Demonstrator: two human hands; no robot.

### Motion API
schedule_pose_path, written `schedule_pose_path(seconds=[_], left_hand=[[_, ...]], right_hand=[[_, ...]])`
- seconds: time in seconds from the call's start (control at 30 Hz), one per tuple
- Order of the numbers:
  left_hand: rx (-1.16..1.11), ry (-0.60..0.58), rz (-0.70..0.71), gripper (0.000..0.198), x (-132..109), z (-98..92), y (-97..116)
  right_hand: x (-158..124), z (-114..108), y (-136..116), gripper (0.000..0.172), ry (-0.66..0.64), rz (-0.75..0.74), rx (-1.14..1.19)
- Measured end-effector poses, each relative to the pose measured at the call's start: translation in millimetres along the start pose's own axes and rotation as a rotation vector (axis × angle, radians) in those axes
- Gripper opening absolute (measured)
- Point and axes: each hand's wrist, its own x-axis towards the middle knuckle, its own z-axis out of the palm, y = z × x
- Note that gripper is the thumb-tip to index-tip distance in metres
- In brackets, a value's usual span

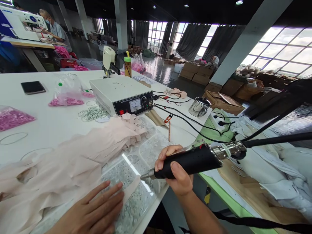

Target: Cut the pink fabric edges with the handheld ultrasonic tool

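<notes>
My right hand (pixel 176 175) is wrapped round a black ultrasonic cutter (pixel 190 161) with a tapered metal nose. Its tip meets the end of a narrow pale pink fabric strip (pixel 131 188) on a glossy marble-patterned board (pixel 146 152). Spread flat at the near edge of the board, my left hand (pixel 97 204) has its fingertips beside that strip; part of the strip lies hidden under the fingers. A long heap of pale pink fabric pieces (pixel 83 156) covers the table to the left of the board.
Behind the fabric stands a white control box (pixel 122 92), its black cables (pixel 185 118) running right. Small orange snips (pixel 168 118), a pencil (pixel 169 131) and a metal cup (pixel 198 107) lie nearby. Bagged pink pieces (pixel 67 100) and a phone (pixel 33 87) sit left. A person (pixel 56 31) works farther back.
</notes>
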Motion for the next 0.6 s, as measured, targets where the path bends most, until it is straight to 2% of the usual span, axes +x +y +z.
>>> schedule_pose_path(seconds=[0.1,0.27,0.43,0.6], left_hand=[[0.030,-0.046,-0.009,0.042,-4,1.6,0],[0.138,-0.045,0.072,0.047,-1,-1.3,3],[0.107,-0.041,0.032,0.039,6,-8.9,6],[0.081,-0.017,0.001,0.038,10,-12.6,7]], right_hand=[[0,0,0,0.017,-0.002,-0.003,0.021],[-1,-1,1,0.015,-0.002,0.005,0.048],[-2,-2,0,0.014,0.022,0.018,0.021],[-3,-3,0,0.015,0.018,0.022,0.002]])
